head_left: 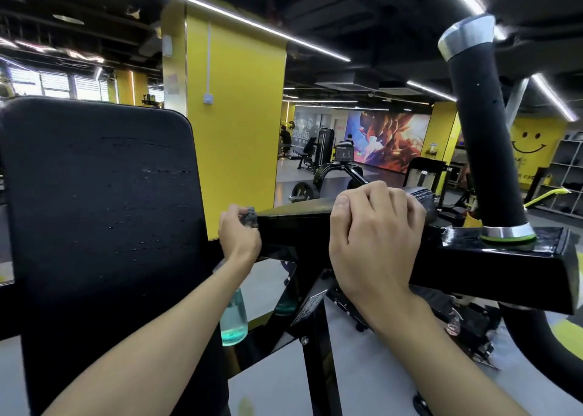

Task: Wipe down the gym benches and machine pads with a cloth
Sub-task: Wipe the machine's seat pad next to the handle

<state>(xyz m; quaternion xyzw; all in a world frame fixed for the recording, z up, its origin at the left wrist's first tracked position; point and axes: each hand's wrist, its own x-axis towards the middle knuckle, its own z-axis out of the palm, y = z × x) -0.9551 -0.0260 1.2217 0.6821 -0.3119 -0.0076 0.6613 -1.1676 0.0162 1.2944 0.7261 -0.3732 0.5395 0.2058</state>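
Observation:
A large black upright pad (97, 201) fills the left of the view, with pale scuff lines on its face. To its right runs a narrow black arm pad (296, 215) on the machine's frame. My left hand (238, 234) grips a small grey cloth (250, 217) against the near end of that arm pad. My right hand (373, 239) rests over the arm pad farther right, fingers curled over its top edge. Only a small bunch of the cloth shows above my fingers.
A thick black handle post (482, 138) with silver caps rises at the right from the black steel frame (492, 267). A teal spray bottle (235, 318) stands below my left wrist. A yellow pillar (236, 125) stands behind. Other machines and people are far off.

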